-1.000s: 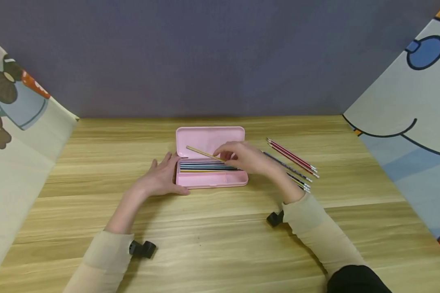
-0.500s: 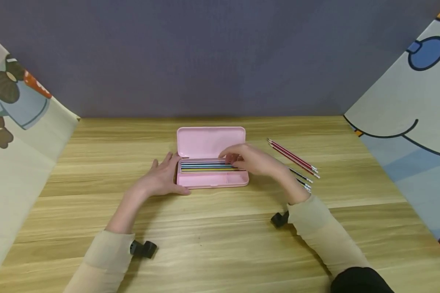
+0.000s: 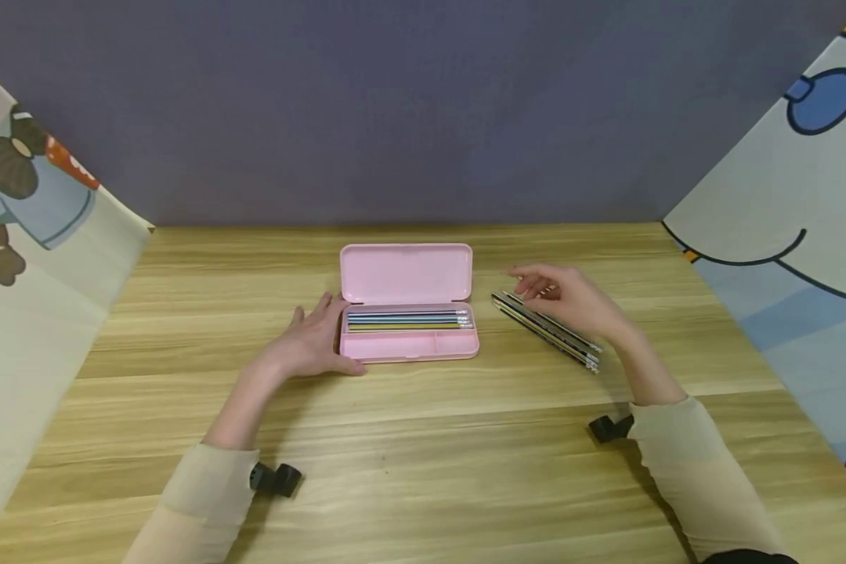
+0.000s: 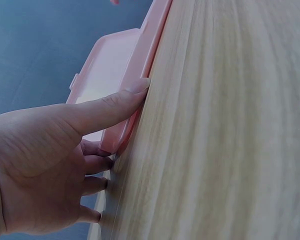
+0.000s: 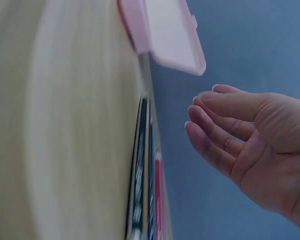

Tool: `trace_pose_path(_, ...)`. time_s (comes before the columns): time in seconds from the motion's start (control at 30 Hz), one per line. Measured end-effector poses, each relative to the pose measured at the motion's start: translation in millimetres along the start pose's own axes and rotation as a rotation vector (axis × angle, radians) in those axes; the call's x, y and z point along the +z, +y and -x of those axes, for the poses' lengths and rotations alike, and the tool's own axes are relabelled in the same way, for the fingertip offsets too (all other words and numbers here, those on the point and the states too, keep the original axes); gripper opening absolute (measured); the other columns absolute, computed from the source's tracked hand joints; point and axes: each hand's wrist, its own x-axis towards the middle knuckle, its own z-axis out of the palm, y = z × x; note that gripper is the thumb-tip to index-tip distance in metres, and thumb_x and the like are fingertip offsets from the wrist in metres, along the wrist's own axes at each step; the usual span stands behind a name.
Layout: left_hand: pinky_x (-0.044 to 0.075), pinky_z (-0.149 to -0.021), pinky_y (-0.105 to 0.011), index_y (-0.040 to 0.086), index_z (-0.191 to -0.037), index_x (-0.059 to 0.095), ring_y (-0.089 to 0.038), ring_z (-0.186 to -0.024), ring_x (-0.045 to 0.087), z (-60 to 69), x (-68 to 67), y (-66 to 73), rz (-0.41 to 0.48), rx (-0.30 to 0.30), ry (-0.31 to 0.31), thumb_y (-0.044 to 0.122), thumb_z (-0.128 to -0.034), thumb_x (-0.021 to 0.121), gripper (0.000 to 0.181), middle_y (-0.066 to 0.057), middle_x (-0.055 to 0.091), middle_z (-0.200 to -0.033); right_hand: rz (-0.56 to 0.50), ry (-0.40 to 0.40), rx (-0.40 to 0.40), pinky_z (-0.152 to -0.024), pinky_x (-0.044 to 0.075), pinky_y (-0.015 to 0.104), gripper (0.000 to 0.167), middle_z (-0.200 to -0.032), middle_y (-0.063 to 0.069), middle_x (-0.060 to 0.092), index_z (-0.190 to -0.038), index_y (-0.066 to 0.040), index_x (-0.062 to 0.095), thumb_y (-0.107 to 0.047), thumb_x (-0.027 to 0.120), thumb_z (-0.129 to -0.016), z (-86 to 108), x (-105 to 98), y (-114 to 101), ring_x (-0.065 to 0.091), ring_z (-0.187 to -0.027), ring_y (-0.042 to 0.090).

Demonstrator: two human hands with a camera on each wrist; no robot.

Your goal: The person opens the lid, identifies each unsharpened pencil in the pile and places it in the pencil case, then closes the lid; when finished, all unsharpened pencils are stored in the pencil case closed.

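A pink pencil case (image 3: 388, 345) lies with its lid (image 3: 406, 272) raised at the back. Several pencils (image 3: 403, 320) lie side by side in its long rear compartment, erasers to the right. Against the case's left end rests my left hand (image 3: 306, 341), its fingers spread and its thumb (image 4: 112, 107) along the front side. My right hand (image 3: 574, 301) hovers over loose pencils (image 3: 550, 334) to the right of the case. Nothing is between its lightly bent fingers. Red pencils (image 5: 158, 195) show in the right wrist view; my right hand hides them in the head view.
The case's front part has a divider (image 3: 435, 343) between two smaller compartments. A wood-grain table (image 3: 395, 454) carries everything. At its back rises a dark grey panel (image 3: 409, 117), and printed panels (image 3: 761, 219) flank the sides.
My right hand laid a pencil into the case's rear compartment, let go and moved right over the loose pencils. My left hand stayed at the case's left end.
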Motion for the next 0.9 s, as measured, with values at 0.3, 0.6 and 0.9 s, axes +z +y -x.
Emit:
trace_pose_path(0.3, 0.000, -0.124, -0.074, 0.006, -0.161, 0.019, -0.048, -0.160, 0.004, 0.8, -1.2, 0.4, 0.004, -0.002, -0.003, 0.047, -0.0785, 0.087, 0.114, -0.025, 0.012, -0.172, -0.008, -0.070, 0.092, -0.087, 0.061, 0.032, 0.072, -0.123, 0.015, 0.069, -0.152, -0.010, 0.049, -0.004, 0.080, -0.087, 28.6, -11, 22, 0.068, -0.107, 0.028)
trace_pose_path(0.6, 0.000, -0.124, -0.075, 0.006, -0.162, 0.018, -0.049, -0.159, 0.004, 0.8, -1.6, 0.9, 0.006, 0.000, -0.004, 0.046, -0.0785, 0.087, 0.115, -0.024, 0.013, -0.172, 0.041, -0.164, 0.119, -0.090, 0.062, 0.039, 0.074, -0.120, 0.013, 0.069, -0.151, -0.009, 0.050, -0.004, 0.082, -0.085, 35.3, -14, 27, 0.069, -0.107, 0.026)
trace_pose_path(0.9, 0.001, -0.123, -0.076, 0.006, -0.161, 0.020, -0.050, -0.159, 0.005, 0.4, -0.9, 0.7, 0.006, 0.004, 0.000, 0.045, -0.0781, 0.088, 0.114, -0.025, 0.014, -0.172, 0.114, -0.180, 0.100, -0.080, 0.060, 0.033, 0.064, -0.113, 0.013, 0.072, -0.142, -0.005, 0.058, 0.000, 0.082, -0.083, 34.7, -10, 27, 0.067, -0.098, 0.023)
